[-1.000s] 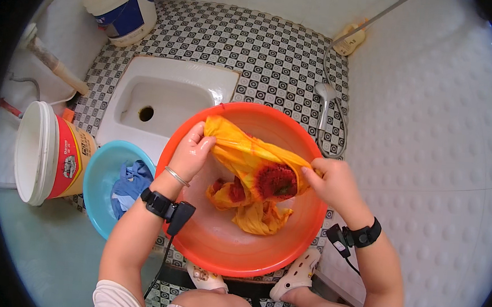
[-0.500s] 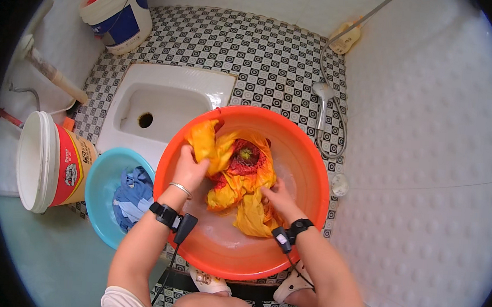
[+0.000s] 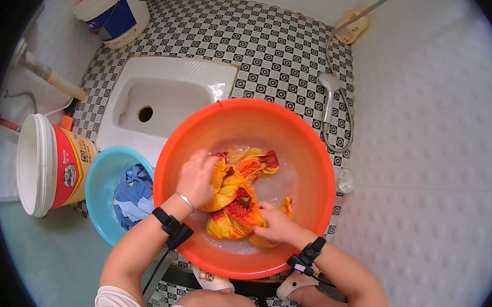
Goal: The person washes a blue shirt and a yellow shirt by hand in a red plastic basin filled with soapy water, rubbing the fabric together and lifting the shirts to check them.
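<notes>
A wet yellow-orange cloth (image 3: 235,187) with a dark red flower print lies bunched in a large orange basin (image 3: 307,140), which holds some cloudy water. My left hand (image 3: 197,177) grips the bunch at its left side, its fingers partly hidden and a little blurred. On the other side, my right hand (image 3: 275,223) has its fingers closed on the lower right of the cloth, near the red print. One end of the cloth spreads out in the water toward the far side.
A light blue basin (image 3: 99,200) with blue garments (image 3: 133,194) stands left of the orange one. Beyond them are a squat toilet (image 3: 178,66), a tipped white-and-red bucket (image 3: 68,167) and another bucket (image 3: 116,16). A shower head (image 3: 329,88) and hose lie at right.
The lifted left part of the cloth has come down and the bunch is folded more tightly, nearer to me. My right hand has moved down with the cloth.
</notes>
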### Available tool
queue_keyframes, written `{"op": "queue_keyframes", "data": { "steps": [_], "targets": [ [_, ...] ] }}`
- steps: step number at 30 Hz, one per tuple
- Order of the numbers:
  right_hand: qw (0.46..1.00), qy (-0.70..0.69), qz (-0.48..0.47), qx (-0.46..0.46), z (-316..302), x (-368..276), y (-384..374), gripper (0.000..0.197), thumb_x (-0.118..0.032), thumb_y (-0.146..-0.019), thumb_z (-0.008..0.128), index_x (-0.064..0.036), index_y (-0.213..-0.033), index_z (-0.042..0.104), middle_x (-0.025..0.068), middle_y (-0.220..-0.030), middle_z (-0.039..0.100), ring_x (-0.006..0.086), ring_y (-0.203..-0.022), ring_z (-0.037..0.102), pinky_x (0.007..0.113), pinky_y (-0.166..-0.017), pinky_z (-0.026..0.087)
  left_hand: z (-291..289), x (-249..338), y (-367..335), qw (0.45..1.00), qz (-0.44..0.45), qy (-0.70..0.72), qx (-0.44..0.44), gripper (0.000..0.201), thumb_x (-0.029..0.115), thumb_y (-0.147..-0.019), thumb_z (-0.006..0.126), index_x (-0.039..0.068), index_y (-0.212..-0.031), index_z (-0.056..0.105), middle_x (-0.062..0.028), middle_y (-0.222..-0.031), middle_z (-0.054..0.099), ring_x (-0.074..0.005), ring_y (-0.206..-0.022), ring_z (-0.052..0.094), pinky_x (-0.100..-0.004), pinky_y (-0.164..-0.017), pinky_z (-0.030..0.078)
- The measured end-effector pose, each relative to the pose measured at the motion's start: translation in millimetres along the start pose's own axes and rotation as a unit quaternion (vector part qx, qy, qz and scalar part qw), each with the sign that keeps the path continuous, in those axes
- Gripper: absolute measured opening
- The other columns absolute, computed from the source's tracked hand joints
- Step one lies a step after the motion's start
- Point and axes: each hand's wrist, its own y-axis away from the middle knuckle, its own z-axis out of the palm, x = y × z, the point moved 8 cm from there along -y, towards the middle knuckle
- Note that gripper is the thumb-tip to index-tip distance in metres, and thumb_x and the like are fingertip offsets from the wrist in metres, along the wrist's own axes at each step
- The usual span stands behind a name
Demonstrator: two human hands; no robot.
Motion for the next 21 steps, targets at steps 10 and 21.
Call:
{"op": "queue_keyframes", "data": {
  "steps": [10, 21],
  "targets": [
    [0.995, -0.026, 0.083, -0.052, -52, -48, 16, 0.046, -0.03, -0.079, 0.07, -0.0023, -0.113, 0.057, 0.0204, -0.098, 0.065, 0.0363, -0.091, 0.063, 0.039, -0.081, 0.05, 95, 17, 2, 0.887, 0.027, -0.081, -0.455, 0.046, 0.023, -0.079, 0.062, 0.013, -0.124, 0.057, -0.0165, -0.124, 0.055, -0.031, -0.108, 0.059, -0.0402, -0.09, 0.048],
    [0.963, 0.134, 0.184, 0.145, -160, -43, 7, 0.024, -0.008, -0.075, 0.058, -0.004, -0.098, 0.064, 0.0197, -0.08, 0.064, 0.0373, -0.078, 0.063, 0.043, -0.073, 0.051, -73, -25, -40, 0.955, -0.127, 0.268, 0.026, 0.016, 0.012, -0.078, 0.061, -0.001, -0.077, 0.052, -0.0209, -0.073, 0.059, -0.0386, -0.07, 0.058, -0.0434, -0.061, 0.046]
  ]
}}
